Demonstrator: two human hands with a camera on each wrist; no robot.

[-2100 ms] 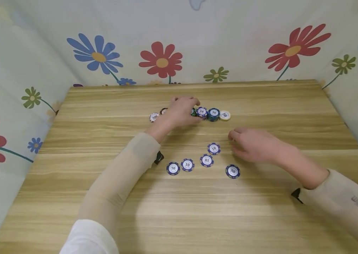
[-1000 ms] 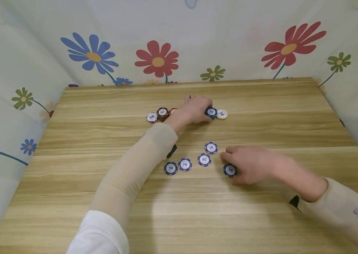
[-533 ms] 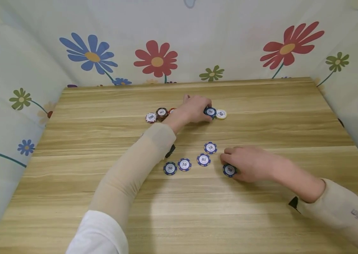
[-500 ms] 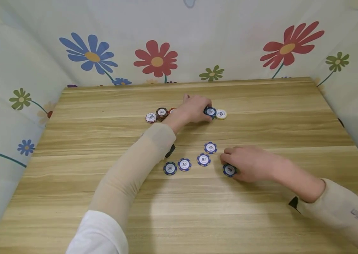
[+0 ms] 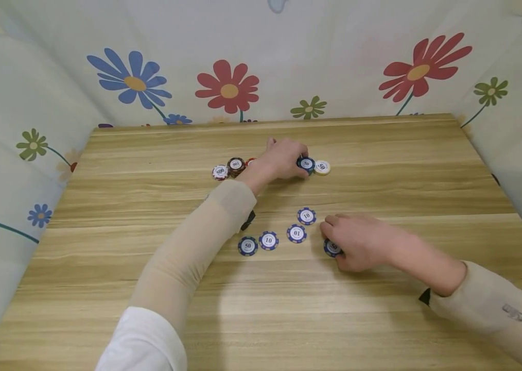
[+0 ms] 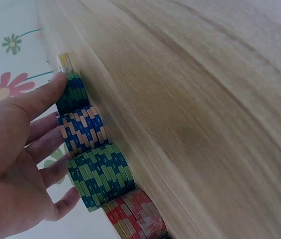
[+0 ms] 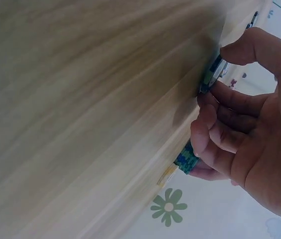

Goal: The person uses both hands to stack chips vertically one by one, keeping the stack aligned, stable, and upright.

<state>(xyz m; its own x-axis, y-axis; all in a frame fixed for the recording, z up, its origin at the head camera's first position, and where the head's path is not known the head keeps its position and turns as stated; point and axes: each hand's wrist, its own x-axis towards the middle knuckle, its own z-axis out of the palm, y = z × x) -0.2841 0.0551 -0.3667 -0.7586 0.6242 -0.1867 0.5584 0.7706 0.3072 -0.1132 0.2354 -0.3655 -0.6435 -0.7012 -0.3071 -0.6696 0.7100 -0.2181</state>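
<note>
My left hand (image 5: pixel 284 158) reaches over the row of poker chips at the back. Its thumb and fingers pinch a blue-green stack of poker chips (image 5: pixel 306 164) marked 50. The left wrist view shows the thumb against this stack, while the other fingers lie behind a blue-and-peach stack (image 6: pixel 83 130) and a green stack (image 6: pixel 103 177). Nearer the middle of the table, my right hand (image 5: pixel 363 242) pinches a single blue poker chip (image 5: pixel 332 248) between thumb and fingers. In the right wrist view that chip stands slightly tilted at the table; the hand partly covers it.
Loose blue chips lie left of my right hand: two marked 10 (image 5: pixel 306 216) (image 5: pixel 297 233), another 10 (image 5: pixel 268 240) and a 50 (image 5: pixel 248 246). White-yellow chips (image 5: pixel 322 167) end the row at right; a brown stack (image 5: pixel 236 165) and white chips (image 5: pixel 220 171) stand left.
My left hand has moved right along the row to the blue-green stack. The right hand has come down to the blue 50 chip, now pinches it and covers more of it.
</note>
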